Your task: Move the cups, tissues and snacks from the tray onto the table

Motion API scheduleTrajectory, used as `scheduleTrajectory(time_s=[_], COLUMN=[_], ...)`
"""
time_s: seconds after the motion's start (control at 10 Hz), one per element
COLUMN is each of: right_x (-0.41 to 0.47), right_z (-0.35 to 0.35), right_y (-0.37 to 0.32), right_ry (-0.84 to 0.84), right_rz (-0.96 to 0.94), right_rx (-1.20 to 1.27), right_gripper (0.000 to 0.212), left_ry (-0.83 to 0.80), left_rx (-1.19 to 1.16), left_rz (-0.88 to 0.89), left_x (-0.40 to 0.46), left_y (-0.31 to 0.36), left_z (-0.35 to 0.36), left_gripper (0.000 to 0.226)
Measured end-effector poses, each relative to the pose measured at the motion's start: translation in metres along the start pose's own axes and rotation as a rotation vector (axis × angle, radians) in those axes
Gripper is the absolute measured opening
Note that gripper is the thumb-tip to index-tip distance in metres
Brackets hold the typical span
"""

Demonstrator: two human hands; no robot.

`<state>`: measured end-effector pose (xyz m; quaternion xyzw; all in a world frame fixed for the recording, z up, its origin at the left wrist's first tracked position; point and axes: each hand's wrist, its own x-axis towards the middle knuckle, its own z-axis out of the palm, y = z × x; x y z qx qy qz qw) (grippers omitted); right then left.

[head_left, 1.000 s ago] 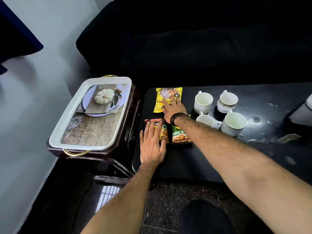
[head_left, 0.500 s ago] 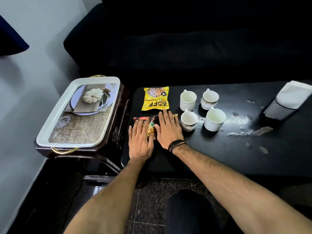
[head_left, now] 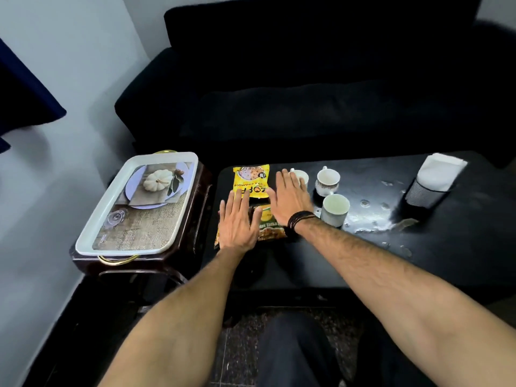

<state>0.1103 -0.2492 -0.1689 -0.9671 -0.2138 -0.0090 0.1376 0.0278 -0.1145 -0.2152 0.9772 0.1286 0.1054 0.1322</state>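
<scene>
A black sofa [head_left: 307, 88] fills the far side of the scene. In front of it stands a black table [head_left: 418, 247], its top marked with pale smears and spots toward the right. To the left of the table, on a dark wooden stand [head_left: 195, 219], sits the white tray [head_left: 122, 202] with gold handles; its printed base shows a pumpkin on a plate and burlap, and no cups, tissues or snacks lie in it.

All the task's things are on the table. At the far right stands a mesh tissue holder [head_left: 424, 194] with white tissues [head_left: 441, 169] rising out of it. At the table's left end lies a yellow snack packet [head_left: 251, 177], far side, and just nearer lie two more snack packets side by side: a green and orange packet [head_left: 269, 226] showing between the hands, and another packet [head_left: 217, 238] almost wholly under the left hand, so its print cannot be read.

Three white cups show right of the snacks: a patterned cup [head_left: 327, 180] on the far side, a plain cup [head_left: 335, 209] nearer, and a third cup [head_left: 301, 177] partly hidden behind the right fingers.

The left hand [head_left: 237, 222] lies flat, fingers straight and together, over the near-left packet, fingertips reaching the yellow packet's near edge. The right hand [head_left: 287, 196], with dark bands at the wrist, is also flat and spread, held over the gap between snacks and cups; whether it touches anything cannot be told. Neither hand grips anything.
</scene>
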Motion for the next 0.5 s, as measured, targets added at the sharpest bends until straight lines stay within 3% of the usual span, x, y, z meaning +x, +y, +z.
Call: scheduleTrajectory(time_s=[0.3, 0.5], right_x=[-0.016, -0.039], right_z=[-0.127, -0.201], right_y=[0.075, 0.099], right_ry=[0.007, -0.001], right_rz=[0.166, 0.165], right_rx=[-0.049, -0.095], right_gripper=[0.062, 0.064], left_ry=[-0.099, -0.153], left_rx=[0.023, 0.077], left_rz=[0.106, 0.137], left_x=[0.026, 0.024], left_y=[0.087, 0.138], left_z=[-0.115, -0.176], left_gripper=[0.073, 0.077])
